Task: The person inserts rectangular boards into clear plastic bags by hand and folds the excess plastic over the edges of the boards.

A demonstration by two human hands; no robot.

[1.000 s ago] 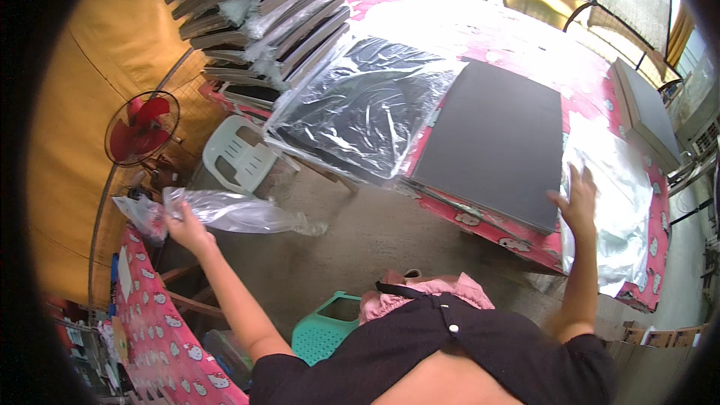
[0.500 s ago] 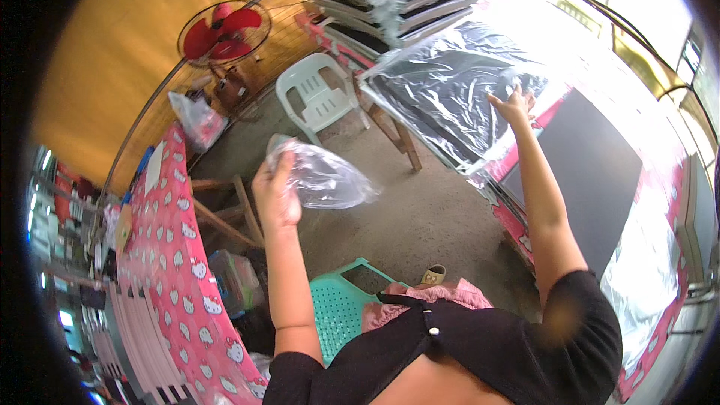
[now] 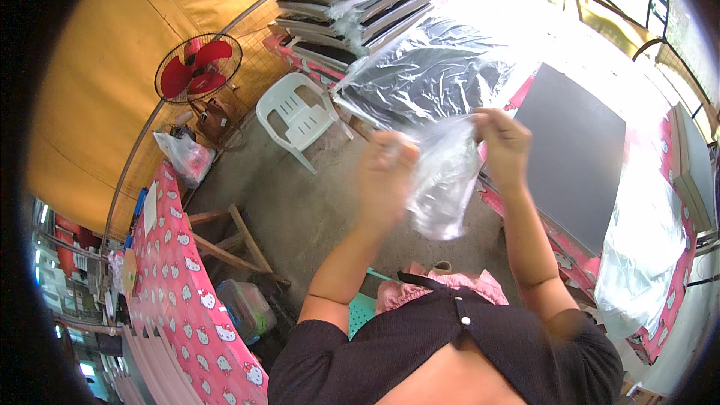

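Note:
A clear plastic bag (image 3: 442, 180) hangs between my two hands in front of me, its lower end blurred by motion. My left hand (image 3: 384, 172) is closed on one upper side of it, the fingers somewhat smeared. With bent fingers my right hand (image 3: 504, 142) pinches the other upper corner. Just beyond them, a dark flat panel in shiny clear plastic wrap (image 3: 427, 67) lies on the table. Right of my right hand rests a bare dark grey panel (image 3: 574, 157).
Wrapped panels (image 3: 345, 7) stand stacked at the back. A white plastic chair (image 3: 300, 116) and red-bladed fan (image 3: 196, 67) are to the left, beyond a pink-covered table (image 3: 176, 255). Clear plastic sheeting (image 3: 641, 255) lies at right, by more panels (image 3: 691, 169).
My right hand has left the wrapped panel and come back to grip the bag. My left hand has moved right with the bag, and the view has shifted.

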